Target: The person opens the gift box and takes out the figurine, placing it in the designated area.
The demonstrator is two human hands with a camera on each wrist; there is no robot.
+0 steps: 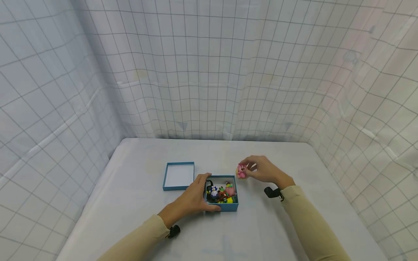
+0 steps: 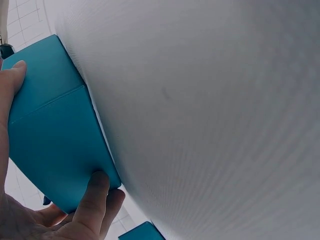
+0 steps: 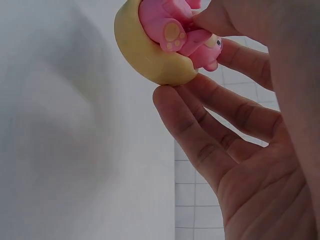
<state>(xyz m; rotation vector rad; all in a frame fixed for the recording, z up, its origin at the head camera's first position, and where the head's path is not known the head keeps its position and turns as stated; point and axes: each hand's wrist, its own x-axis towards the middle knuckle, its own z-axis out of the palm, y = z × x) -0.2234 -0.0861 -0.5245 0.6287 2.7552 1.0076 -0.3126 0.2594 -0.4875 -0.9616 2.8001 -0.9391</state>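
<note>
In the head view my left hand grips the left side of a blue open box. The thumb lies along the box's front wall, and the fingers reach its back corner. The left wrist view shows this thumb and the fingertips on the box's teal outer walls. Several small colourful toy figures are heaped inside. Right of the box, my right hand pinches a pink bear figurine between thumb and fingers. Close up in the right wrist view, the bear sits in a yellow crescent, held above the white surface.
A shallow blue-rimmed lid with a white inside lies on the white table, behind and left of the box. Grid-patterned white curtains enclose the back and both sides of the table.
</note>
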